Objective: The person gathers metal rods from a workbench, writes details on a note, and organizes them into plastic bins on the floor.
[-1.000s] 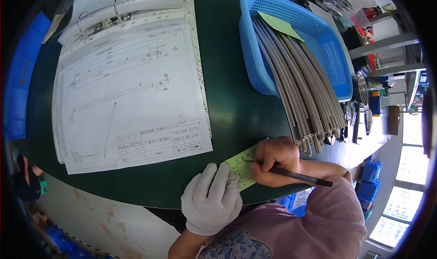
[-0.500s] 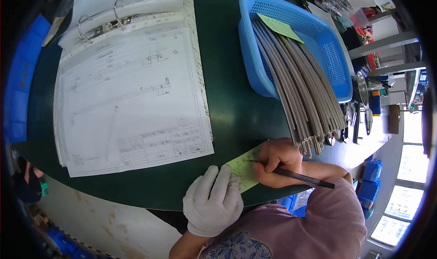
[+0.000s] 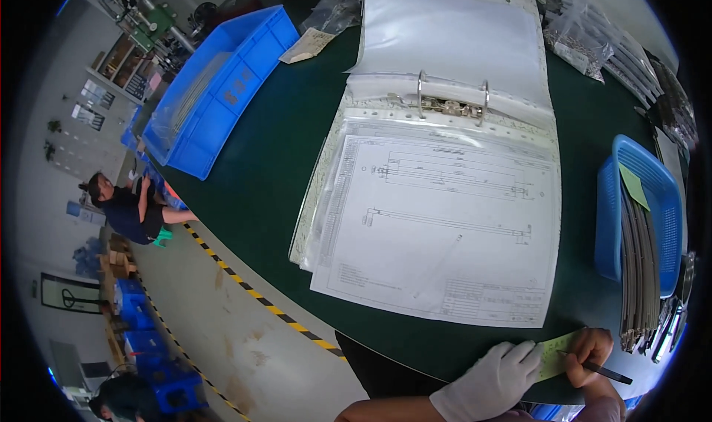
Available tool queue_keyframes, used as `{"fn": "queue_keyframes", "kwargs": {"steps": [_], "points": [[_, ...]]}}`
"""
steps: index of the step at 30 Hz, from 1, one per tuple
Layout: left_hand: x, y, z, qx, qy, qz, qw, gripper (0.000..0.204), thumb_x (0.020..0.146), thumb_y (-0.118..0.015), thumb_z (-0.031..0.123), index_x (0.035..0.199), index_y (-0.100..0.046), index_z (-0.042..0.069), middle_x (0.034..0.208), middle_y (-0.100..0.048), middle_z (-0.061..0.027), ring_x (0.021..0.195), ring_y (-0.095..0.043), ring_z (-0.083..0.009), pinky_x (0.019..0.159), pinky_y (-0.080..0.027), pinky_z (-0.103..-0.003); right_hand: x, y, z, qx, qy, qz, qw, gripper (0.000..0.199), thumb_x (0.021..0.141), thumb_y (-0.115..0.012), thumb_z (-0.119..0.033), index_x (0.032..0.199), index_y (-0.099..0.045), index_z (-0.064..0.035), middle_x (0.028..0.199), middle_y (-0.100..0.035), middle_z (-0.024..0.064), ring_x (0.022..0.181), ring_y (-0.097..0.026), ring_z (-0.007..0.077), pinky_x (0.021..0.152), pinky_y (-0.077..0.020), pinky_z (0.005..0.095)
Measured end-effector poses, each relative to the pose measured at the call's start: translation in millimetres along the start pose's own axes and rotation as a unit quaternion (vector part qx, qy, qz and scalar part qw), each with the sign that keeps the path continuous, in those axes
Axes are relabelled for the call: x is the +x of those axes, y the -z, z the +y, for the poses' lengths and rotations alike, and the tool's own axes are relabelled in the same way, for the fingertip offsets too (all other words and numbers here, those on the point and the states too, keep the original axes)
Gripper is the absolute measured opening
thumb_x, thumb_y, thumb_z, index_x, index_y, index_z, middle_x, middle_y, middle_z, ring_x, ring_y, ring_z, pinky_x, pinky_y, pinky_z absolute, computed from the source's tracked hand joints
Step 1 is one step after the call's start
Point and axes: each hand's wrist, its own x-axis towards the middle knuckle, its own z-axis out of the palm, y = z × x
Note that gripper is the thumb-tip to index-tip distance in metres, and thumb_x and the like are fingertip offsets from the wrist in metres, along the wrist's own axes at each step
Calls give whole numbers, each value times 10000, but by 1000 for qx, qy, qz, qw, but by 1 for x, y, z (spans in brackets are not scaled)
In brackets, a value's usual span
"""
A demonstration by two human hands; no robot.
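Tabletop (image 3: 252, 177), left hand (image 3: 489, 383) extended, right hand (image 3: 589, 353) curled

View now farther left; drawing sheet (image 3: 437, 233) mid-frame; green slip (image 3: 552, 358) lower right; blue crate (image 3: 236, 92) wholly visible

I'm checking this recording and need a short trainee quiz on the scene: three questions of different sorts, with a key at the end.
1. Multiple choice: What does the right grip hold?
A) A ruler
B) A pen
C) A brush

2. True or false: The left grip, at the nearer green slip, is bare.

3. Fill in the blank: The rods stick out past the rim of a blue ____.

Key:
1. B, a pen.
2. False; it wears a white glove.
3. Basket.
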Motion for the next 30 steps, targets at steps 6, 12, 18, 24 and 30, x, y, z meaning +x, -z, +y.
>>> {"fn": "queue_keyframes", "kwargs": {"steps": [6, 12, 18, 24, 30], "points": [[13, 9, -2, -6, -5, 67, 998, 193, 722, -462, 225, 736, -591, 83, 786, -514, -59, 790, -479, -200, 615, -376, -317, -13, 14, 5, -55, -10, -13, 998, 322, 670, -684, -226, 606, -380, -144, 506, -410, -10, 413, -355, 97, 414, -266, 214], [12, 11, -8, 0, -13, 75, 997, 200, 724, -456, 234, 757, -593, 93, 807, -521, -56, 800, -472, -192, 597, -374, -300, -33, 26, 18, -19, -50, 23, 998, 296, 689, -669, -216, 664, -387, -127, 549, -421, -2, 439, -360, 92, 430, -273, 205], [7, 12, -4, 30, -18, 61, 997, 224, 724, -458, 240, 788, -605, 84, 860, -545, -57, 845, -476, -189, 618, -380, -298, -34, 24, 11, -65, -41, 19, 997, 286, 691, -661, -192, 680, -383, -124, 545, -399, -6, 436, -342, 98, 429, -264, 222], [7, 6, 3, 5, -8, 57, 998, 189, 709, -478, 231, 744, -602, 93, 869, -550, -56, 852, -480, -191, 630, -387, -315, -28, 14, 7, -15, -37, 35, 999, 269, 662, -652, -149, 633, -386, -133, 519, -427, 2, 417, -374, 107, 404, -276, 225], [-3, 9, -4, 29, -10, 5, 1000, 200, 722, -542, 194, 861, -617, 71, 1036, -569, -72, 988, -509, -207, 730, -414, -331, 9, -11, -15, 8, 19, -1, 1000, 254, 644, -664, -81, 587, -419, -119, 531, -468, 17, 416, -444, 136, 374, -329, 248]]}}
